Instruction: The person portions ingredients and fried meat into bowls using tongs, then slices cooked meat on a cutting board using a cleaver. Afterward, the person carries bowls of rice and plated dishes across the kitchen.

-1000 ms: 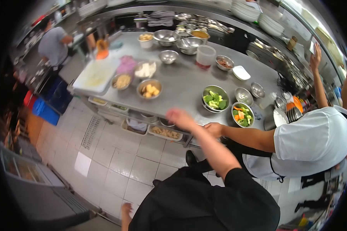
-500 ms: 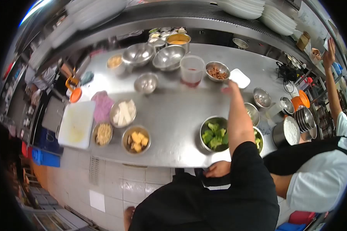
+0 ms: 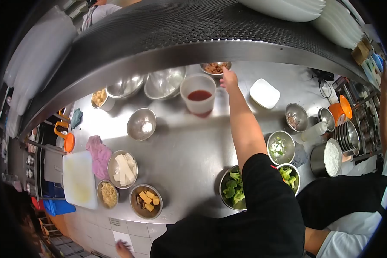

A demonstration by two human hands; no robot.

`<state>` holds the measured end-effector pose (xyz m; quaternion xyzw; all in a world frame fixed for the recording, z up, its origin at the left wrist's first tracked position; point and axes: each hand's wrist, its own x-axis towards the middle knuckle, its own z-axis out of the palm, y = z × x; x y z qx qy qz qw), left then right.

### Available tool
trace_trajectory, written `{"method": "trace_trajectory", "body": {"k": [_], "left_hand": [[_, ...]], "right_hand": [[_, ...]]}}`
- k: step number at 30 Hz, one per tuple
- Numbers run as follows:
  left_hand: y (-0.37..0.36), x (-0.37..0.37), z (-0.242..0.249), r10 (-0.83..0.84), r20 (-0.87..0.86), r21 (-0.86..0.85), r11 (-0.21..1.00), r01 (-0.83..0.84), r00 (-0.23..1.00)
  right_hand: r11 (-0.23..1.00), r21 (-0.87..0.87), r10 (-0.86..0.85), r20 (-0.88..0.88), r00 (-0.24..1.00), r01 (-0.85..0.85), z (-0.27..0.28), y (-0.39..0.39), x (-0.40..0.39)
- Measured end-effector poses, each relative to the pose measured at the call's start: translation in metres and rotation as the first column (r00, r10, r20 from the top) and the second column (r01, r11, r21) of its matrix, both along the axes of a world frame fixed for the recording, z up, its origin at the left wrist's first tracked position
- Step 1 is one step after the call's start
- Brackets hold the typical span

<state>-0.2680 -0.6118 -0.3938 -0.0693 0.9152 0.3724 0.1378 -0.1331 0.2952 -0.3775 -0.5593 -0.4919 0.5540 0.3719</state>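
My right hand [image 3: 229,80] reaches far across the steel table, its fingers closed at the near rim of a metal bowl of brown meat pieces [image 3: 214,68]. The shelf edge hides the far part of that bowl. Left of my wrist stands a clear plastic tub [image 3: 185,92] with dark red liquid; a white square dish [image 3: 265,93] lies to the right. Under my right upper arm is a bowl of broccoli [image 3: 232,189], partly covered by the sleeve. My left hand [image 3: 124,248] hangs low at the lower left, off the table, blurred, its fingers loosely apart and holding nothing.
A perforated steel shelf [image 3: 180,26] with stacked white plates overhangs the table. At left are a cutting board [image 3: 79,178], a pink cloth [image 3: 99,157] and bowls of white strips [image 3: 124,170] and yellow cubes [image 3: 146,201]. A co-worker [image 3: 352,210] stands close on the right.
The view has shifted, with the shelf now lower in it. My right hand has reached the meat bowl, which has moved back, away from the white dish. My left hand shows more at lower left.
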Motion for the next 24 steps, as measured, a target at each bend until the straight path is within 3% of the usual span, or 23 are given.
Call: {"method": "trace_trajectory", "body": {"k": [1, 2, 3, 5, 7, 8, 9, 10, 11, 12, 14, 16, 17, 19, 20, 21, 22, 24], "left_hand": [[0.001, -0.037, -0.01, -0.017, -0.106, 0.101, 0.995, 0.028, 0.994], [0.008, -0.08, -0.02, -0.034, -0.214, 0.202, 0.976, 0.078, 0.976], [0.045, -0.091, 0.004, -0.061, -0.286, 0.218, 0.967, 0.127, 0.956], [0.124, -0.101, 0.048, -0.102, -0.354, 0.227, 0.955, 0.191, 0.93], [0.178, -0.108, 0.059, -0.211, -0.434, 0.323, 0.871, 0.37, 0.876], [0.204, -0.112, 0.059, -0.258, -0.426, 0.323, 0.852, 0.412, 0.867], [0.228, -0.114, 0.059, -0.314, -0.43, 0.339, 0.813, 0.473, 0.847], [0.242, -0.114, 0.056, -0.349, -0.435, 0.358, 0.779, 0.515, 0.83], [0.255, -0.123, 0.039, -0.373, -0.452, 0.407, 0.722, 0.559, 0.81], [0.272, -0.124, 0.036, -0.397, -0.446, 0.412, 0.704, 0.578, 0.802], [0.297, -0.111, 0.034, -0.463, -0.367, 0.52, 0.617, 0.591, 0.807], [0.302, -0.114, 0.025, -0.492, -0.342, 0.554, 0.583, 0.595, 0.8], [0.299, -0.116, 0.021, -0.489, -0.361, 0.504, 0.613, 0.608, 0.794], [0.282, -0.124, 0.014, -0.494, -0.377, 0.451, 0.641, 0.621, 0.783], [0.267, -0.13, 0.01, -0.418, -0.349, 0.453, 0.709, 0.541, 0.839], [0.253, -0.134, 0.006, -0.337, -0.321, 0.45, 0.768, 0.455, 0.885], [0.243, -0.132, 0.006, -0.271, -0.315, 0.454, 0.799, 0.396, 0.909], [0.217, -0.131, 0.011, -0.212, -0.301, 0.46, 0.822, 0.336, 0.93]], "right_hand": [[1.0, -0.011, -0.003, 0.006, 1.0, 0.003, 0.019, -0.01, -0.003], [0.988, 0.061, 0.129, 0.199, 0.971, -0.144, 0.039, -0.022, -0.003], [0.949, 0.1, 0.239, 0.393, 0.888, -0.3, 0.055, -0.036, -0.003], [0.876, 0.083, 0.355, 0.557, 0.751, -0.475, 0.067, -0.059, -0.002], [0.802, 0.263, 0.298, 0.603, 0.74, -0.536, 0.036, -0.051, -0.003], [0.795, 0.241, 0.265, 0.687, 0.676, -0.556, 0.036, -0.05, -0.006], [0.664, 0.43, 0.066, 0.782, 0.62, -0.612, 0.013, -0.038, -0.007], [0.618, 0.624, -0.106, 0.669, 0.735, -0.479, -0.002, -0.037, -0.013], [0.731, 0.584, -0.126, 0.623, 0.772, -0.353, 0.001, -0.041, -0.016], [0.731, 0.604, -0.154, 0.599, 0.786, -0.317, -0.007, -0.034, -0.012], [0.634, 0.669, -0.259, 0.656, 0.708, -0.388, -0.025, -0.013, -0.016], [0.668, 0.612, -0.208, 0.699, 0.684, -0.423, 0.002, -0.02, 0.009], [0.695, 0.554, -0.146, 0.733, 0.664, -0.458, 0.021, -0.028, 0.025], [0.665, 0.548, -0.273, 0.811, 0.518, -0.507, 0.017, 0.008, 0.072], [0.648, 0.728, -0.457, 0.607, 0.65, -0.224, 0.018, 0.006, 0.104], [0.715, 0.68, -0.442, 0.621, 0.647, -0.164, 0.022, 0.003, 0.15], [0.647, 0.727, -0.553, 0.656, 0.514, -0.231, 0.011, 0.022, 0.202], [0.82, 0.557, -0.51, 0.816, 0.272, -0.13, 0.022, 0.011, 0.285]]}}
